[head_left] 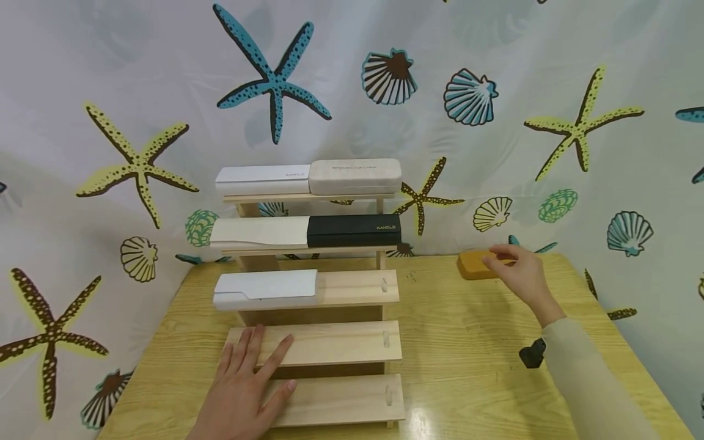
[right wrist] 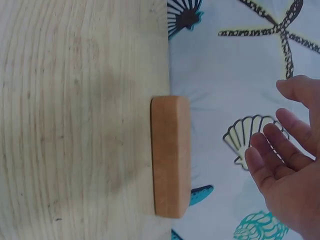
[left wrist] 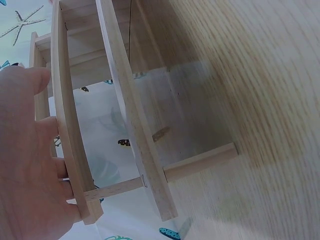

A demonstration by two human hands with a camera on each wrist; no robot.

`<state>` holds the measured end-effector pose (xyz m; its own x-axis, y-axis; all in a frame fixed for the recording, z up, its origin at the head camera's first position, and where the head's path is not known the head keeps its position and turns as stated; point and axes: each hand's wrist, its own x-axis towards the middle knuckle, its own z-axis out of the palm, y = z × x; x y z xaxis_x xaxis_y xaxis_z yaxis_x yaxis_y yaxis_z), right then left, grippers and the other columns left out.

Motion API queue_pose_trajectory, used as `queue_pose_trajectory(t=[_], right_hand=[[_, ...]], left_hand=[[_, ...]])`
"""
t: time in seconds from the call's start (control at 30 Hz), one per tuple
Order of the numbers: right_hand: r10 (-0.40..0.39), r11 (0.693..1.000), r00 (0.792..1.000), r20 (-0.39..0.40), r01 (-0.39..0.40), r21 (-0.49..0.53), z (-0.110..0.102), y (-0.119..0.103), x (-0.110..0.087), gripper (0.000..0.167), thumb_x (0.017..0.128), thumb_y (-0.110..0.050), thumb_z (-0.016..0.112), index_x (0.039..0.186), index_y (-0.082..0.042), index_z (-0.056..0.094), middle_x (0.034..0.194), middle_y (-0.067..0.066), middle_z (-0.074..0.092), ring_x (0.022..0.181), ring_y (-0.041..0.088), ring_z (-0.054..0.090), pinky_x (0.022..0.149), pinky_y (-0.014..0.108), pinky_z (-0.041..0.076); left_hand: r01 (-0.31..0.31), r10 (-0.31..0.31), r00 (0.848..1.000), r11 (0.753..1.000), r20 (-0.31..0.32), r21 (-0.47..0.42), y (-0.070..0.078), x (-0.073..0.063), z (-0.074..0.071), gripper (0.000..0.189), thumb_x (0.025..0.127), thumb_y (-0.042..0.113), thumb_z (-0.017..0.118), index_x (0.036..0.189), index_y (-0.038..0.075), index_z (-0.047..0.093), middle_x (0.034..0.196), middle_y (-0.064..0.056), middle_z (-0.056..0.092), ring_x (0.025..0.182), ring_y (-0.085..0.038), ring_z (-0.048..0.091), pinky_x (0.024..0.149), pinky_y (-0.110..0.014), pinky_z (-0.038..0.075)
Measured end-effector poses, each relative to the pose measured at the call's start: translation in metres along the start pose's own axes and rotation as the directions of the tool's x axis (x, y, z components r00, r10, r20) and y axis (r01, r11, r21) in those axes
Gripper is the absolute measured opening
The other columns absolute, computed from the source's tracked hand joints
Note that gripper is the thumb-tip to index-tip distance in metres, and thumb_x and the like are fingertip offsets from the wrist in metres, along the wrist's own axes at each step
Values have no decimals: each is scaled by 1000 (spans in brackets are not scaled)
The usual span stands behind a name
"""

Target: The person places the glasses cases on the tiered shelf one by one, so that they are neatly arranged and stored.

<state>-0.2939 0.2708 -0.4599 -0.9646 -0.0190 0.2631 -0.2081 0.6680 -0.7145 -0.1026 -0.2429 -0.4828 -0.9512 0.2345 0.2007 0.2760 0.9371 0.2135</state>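
Observation:
A stepped wooden rack (head_left: 352,400) stands on the table, with white, cream and black oblong cases on its upper tiers. My left hand (head_left: 242,382) rests on the left end of the two lowest tiers, fingers spread; the left wrist view shows its fingertips at a slat (left wrist: 72,135). At the back right lies an orange-brown oblong case (head_left: 474,265), flat on the table close to its back edge. Just above that case is my right hand (head_left: 519,272), fingers loosely bent and holding nothing. In the right wrist view a gap shows between the hand (right wrist: 295,155) and the case (right wrist: 170,155).
The upper tiers carry a white case (head_left: 264,180), a grey-beige case (head_left: 354,177), a cream case (head_left: 261,232), a black case (head_left: 354,231) and another white case (head_left: 266,288). A curtain (head_left: 352,134) printed with starfish and shells hangs behind the table (head_left: 456,342). A small black object (head_left: 532,354) is beside the right sleeve.

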Motion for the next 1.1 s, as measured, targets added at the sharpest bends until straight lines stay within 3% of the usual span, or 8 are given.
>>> queue_pose_trajectory(t=[0.13, 0.27, 0.57, 1.1], right_hand=[[45, 999, 999, 16, -45, -5, -4, 12, 3, 53, 104, -36, 67, 140, 3, 64, 140, 29, 62, 125, 43, 61, 93, 48, 60], [78, 997, 996, 45, -77, -20, -5, 25, 8, 58, 104, -33, 66, 146, 6, 57, 147, 32, 55, 131, 48, 55, 103, 63, 52], [150, 986, 979, 137, -139, -87, -8, 52, 14, 66, 105, -27, 64, 155, 9, 41, 159, 39, 35, 139, 57, 41, 109, 70, 44], [191, 974, 959, 211, -159, -160, -5, 79, 27, 73, 103, -24, 63, 158, 13, 32, 157, 44, 29, 138, 61, 38, 112, 73, 40]], left_hand=[[-8, 8, 1000, 1000, -8, 3, -1, 0, 1, 69, 103, 58, 57, 165, 34, 38, 172, -27, 25, 159, -49, 23, 123, -70, 22], [-12, 12, 1000, 1000, -15, 4, -2, -1, 1, 69, 104, 59, 56, 165, 34, 38, 172, -27, 25, 158, -50, 24, 122, -70, 23], [-6, 5, 1000, 1000, -20, -17, -2, -2, 3, 69, 103, 57, 58, 165, 35, 38, 172, -27, 25, 159, -50, 24, 123, -71, 22], [-5, 5, 1000, 1000, -17, -14, -2, -2, 2, 68, 103, 56, 59, 164, 34, 39, 171, -28, 26, 158, -51, 25, 123, -71, 23]])
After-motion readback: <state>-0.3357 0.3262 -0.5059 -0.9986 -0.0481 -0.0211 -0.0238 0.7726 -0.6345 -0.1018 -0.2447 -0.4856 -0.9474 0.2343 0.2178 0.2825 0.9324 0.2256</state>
